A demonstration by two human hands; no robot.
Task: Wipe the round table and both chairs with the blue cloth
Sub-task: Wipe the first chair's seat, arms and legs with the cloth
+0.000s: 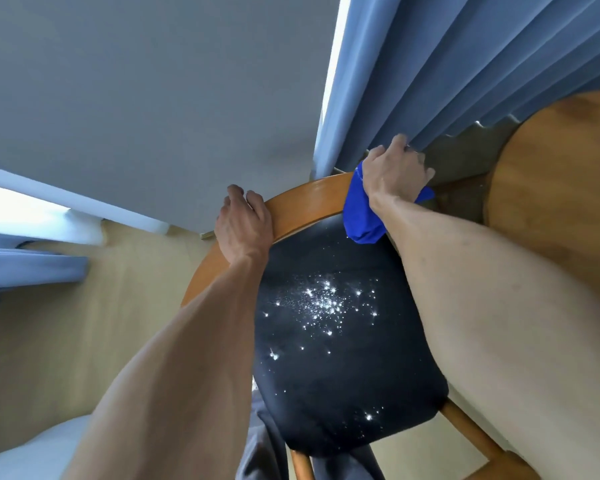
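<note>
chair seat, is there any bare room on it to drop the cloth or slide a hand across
Yes: the dark seat lies bare between the two forearms, from the curved wooden backrest to its front edge. It is crowded along the backrest: the left hand grips it, and the right hand holds the blue cloth on it, against the curtain. The round table shows bare wood at right.

Single head cam, wide-angle, looking steeply down from above, close over both forearms. Left hand (245, 223) sits just left of centre, right hand (394, 173) up-right of it. No second view.
</note>
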